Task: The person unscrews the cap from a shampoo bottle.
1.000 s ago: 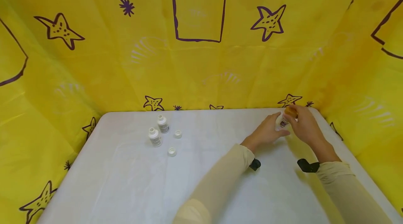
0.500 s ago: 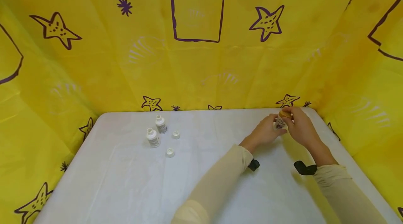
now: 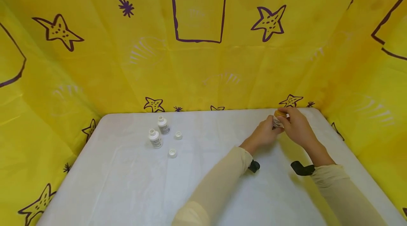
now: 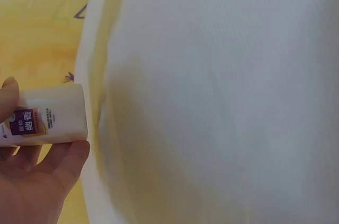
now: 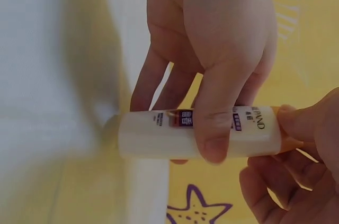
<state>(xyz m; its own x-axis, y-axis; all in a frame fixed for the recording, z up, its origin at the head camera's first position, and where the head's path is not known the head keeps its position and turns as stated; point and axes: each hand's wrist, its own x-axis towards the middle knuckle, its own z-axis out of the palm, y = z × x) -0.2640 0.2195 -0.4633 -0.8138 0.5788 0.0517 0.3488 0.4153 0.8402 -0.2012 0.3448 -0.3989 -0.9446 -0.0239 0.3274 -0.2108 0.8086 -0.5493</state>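
My left hand (image 3: 264,132) grips a small white plastic bottle (image 5: 151,135) with a purple label, near the table's far right corner. In the right wrist view the left thumb lies across the bottle's side. My right hand (image 3: 300,130) pinches the orange-yellow cap (image 3: 280,113) at the bottle's end, and its fingers cover much of it. The cap sits at the bottle's mouth; whether it is loose, I cannot tell. Both hands hold the bottle above the white table. Its base and label show in the left wrist view, with the left fingers beneath.
Two small white bottles (image 3: 155,138) (image 3: 163,125) stand uncapped on the table (image 3: 127,183), left of the middle. Two white screw caps (image 3: 172,153) (image 3: 178,135) lie just right of them. Yellow patterned cloth (image 3: 197,77) rises behind and on both sides.
Both hands have shifted a little to the left with the bottle between them. The right fingers stay on the cap. The two bottles and the white caps on the table have not moved.
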